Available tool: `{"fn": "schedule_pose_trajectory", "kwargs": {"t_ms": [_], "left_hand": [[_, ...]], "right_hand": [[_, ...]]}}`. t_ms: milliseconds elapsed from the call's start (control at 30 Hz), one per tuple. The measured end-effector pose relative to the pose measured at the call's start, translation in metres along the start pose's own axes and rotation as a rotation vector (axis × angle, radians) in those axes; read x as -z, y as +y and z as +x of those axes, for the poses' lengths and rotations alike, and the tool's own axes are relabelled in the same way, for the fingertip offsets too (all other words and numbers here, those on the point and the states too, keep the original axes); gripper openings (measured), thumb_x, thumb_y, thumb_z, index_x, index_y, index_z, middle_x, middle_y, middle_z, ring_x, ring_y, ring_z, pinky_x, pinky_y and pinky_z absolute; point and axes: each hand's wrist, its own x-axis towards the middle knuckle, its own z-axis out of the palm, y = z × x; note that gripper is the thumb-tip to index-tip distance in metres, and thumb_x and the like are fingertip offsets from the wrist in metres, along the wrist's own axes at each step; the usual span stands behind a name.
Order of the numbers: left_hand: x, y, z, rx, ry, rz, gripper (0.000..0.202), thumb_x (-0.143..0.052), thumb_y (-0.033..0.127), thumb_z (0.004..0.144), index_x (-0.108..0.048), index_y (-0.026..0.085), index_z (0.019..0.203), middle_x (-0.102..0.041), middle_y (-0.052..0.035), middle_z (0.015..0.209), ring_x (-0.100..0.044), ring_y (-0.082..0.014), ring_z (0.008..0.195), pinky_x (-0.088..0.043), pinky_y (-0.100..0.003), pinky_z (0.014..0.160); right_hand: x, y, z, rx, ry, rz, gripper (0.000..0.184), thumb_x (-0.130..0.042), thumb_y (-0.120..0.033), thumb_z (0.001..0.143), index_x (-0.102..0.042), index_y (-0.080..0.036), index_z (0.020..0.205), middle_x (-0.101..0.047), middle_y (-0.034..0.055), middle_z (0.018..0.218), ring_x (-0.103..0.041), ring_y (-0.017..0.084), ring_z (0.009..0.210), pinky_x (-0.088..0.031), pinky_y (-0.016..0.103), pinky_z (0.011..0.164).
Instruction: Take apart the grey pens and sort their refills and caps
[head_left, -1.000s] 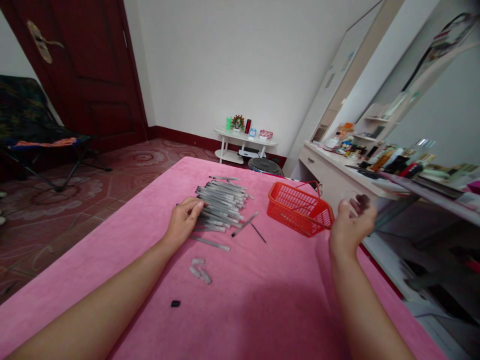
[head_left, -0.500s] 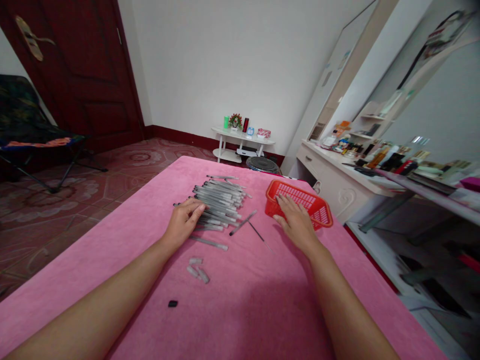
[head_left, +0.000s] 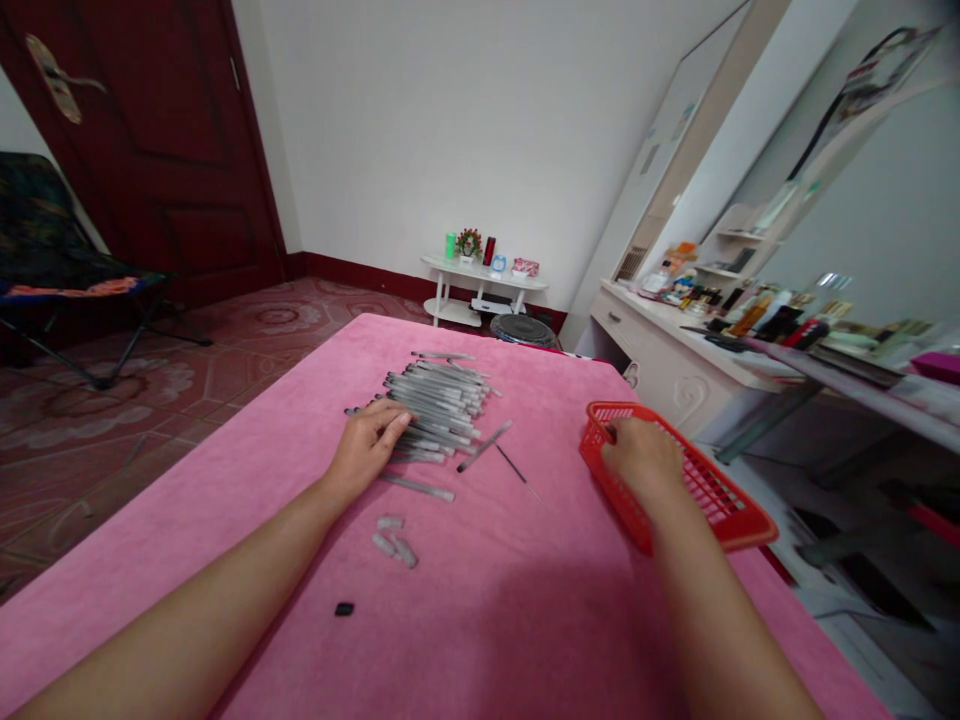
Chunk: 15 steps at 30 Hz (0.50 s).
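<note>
a small black piece (head_left: 343, 609) lies near the front of the pink cloth (head_left: 480, 620). farther back, the left hand (head_left: 367, 442) rests half curled at the left edge of a pile of grey pens (head_left: 441, 402); whether it grips any, i cannot tell. short clear pieces (head_left: 404, 551) lie before the pile, a loose pen (head_left: 484, 447) and a thin dark rod (head_left: 512, 464) to its right. the right hand (head_left: 645, 460) is curled nearly closed over the red basket (head_left: 709, 482); whether it grips the rim, i cannot tell.
</note>
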Motion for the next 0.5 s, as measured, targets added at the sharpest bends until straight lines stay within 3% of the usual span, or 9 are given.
{"fn": "schedule_pose_trajectory", "kwargs": {"t_ms": [133, 300, 433, 500], "left_hand": [[-0.001, 0.000, 0.000, -0.015, -0.010, -0.001, 0.032, -0.042, 0.034, 0.089, -0.068, 0.016, 0.085, -0.063, -0.0076, 0.088, -0.057, -0.0178, 0.085, -0.044, -0.028, 0.079], [-0.002, -0.001, -0.001, -0.041, -0.024, 0.017, 0.030, -0.043, 0.033, 0.088, -0.068, 0.017, 0.087, -0.063, -0.0076, 0.089, -0.057, -0.0183, 0.088, -0.044, -0.029, 0.081], [-0.002, -0.003, 0.000, -0.049, -0.019, 0.043, 0.029, -0.044, 0.033, 0.088, -0.068, 0.017, 0.088, -0.063, -0.0078, 0.090, -0.057, -0.0182, 0.087, -0.044, -0.029, 0.080], [-0.003, -0.006, 0.000, -0.055, -0.012, 0.055, 0.028, -0.045, 0.032, 0.087, -0.068, 0.017, 0.089, -0.064, -0.0079, 0.090, -0.057, -0.0183, 0.087, -0.045, -0.029, 0.080]], "right_hand": [[-0.004, -0.003, 0.000, -0.009, 0.034, 0.048, 0.029, -0.049, -0.027, 0.074, -0.069, -0.016, 0.092, -0.067, 0.0158, 0.088, -0.063, 0.031, 0.083, -0.046, 0.037, 0.066], [-0.006, -0.012, -0.002, 0.071, 0.136, 0.107, 0.045, -0.053, -0.030, 0.075, -0.058, -0.016, 0.118, -0.063, 0.0163, 0.109, -0.062, 0.029, 0.089, -0.045, 0.035, 0.068], [0.005, 0.000, -0.003, 0.136, -0.010, 0.065, 0.055, -0.061, -0.040, 0.071, -0.056, -0.020, 0.122, -0.064, 0.0153, 0.109, -0.061, 0.031, 0.094, -0.044, 0.036, 0.070], [0.009, 0.008, -0.001, 0.137, -0.100, 0.034, 0.049, -0.061, -0.037, 0.069, -0.060, -0.025, 0.116, -0.067, 0.0118, 0.102, -0.062, 0.031, 0.093, -0.043, 0.037, 0.070]]}}
